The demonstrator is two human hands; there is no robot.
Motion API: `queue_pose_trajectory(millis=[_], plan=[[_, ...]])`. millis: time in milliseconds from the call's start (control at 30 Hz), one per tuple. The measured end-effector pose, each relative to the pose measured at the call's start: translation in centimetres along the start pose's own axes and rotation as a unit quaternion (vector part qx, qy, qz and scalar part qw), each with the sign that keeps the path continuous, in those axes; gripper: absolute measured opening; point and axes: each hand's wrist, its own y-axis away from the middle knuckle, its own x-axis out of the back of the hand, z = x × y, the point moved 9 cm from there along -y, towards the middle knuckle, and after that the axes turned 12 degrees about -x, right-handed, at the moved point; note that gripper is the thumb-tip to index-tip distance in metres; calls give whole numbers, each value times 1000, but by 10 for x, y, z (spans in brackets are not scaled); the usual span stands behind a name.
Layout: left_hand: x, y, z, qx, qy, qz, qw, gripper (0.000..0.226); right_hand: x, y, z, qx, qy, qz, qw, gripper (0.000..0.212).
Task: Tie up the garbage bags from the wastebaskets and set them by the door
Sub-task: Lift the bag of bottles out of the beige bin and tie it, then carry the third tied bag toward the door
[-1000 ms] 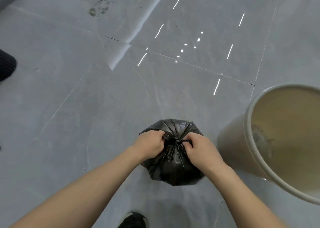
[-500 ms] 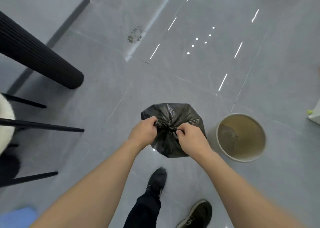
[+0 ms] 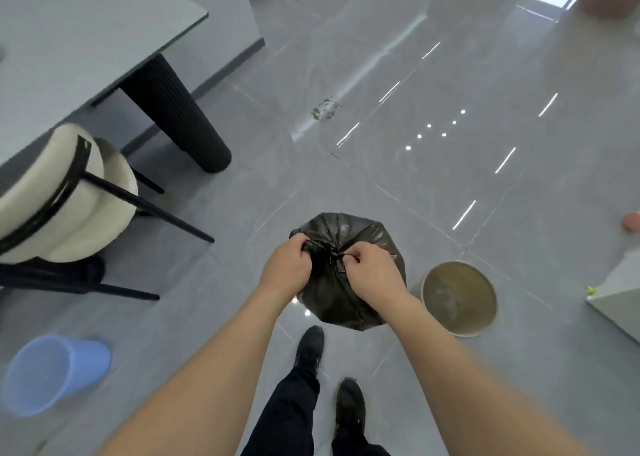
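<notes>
A full black garbage bag (image 3: 349,233) hangs in the air in front of me, above the grey floor. My left hand (image 3: 285,268) grips the gathered plastic at its neck from the left. From the right, my right hand (image 3: 372,272) pinches a twisted strand of the same neck between thumb and fingers. The knot area between the hands is partly hidden. A beige wastebasket (image 3: 459,298) with no bag in it stands on the floor just right of the bag.
A grey table (image 3: 86,29) with a black ribbed leg (image 3: 183,123) and a cream chair (image 3: 65,195) stand at the left. A light blue wastebasket (image 3: 52,372) sits at the lower left. A white cabinet corner (image 3: 620,299) is at the right. My shoes (image 3: 349,407) are below.
I have risen and the view has pulled back from the floor. The bag has come up off the floor, held in both hands; table, chair and blue basket came into view.
</notes>
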Motion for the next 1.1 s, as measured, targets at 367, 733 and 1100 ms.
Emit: queue_pose_trajectory(millis=[367, 733, 1100], plan=[[88, 85, -26, 76, 45, 105, 991, 24, -27, 69, -86, 98, 87, -37, 991, 16], [198, 254, -140, 195, 79, 260, 942, 26, -176, 189, -192, 248, 188, -134, 941, 17], [280, 503, -233, 329, 111, 425, 836, 21, -345, 384, -266, 408, 264, -257, 835, 19]])
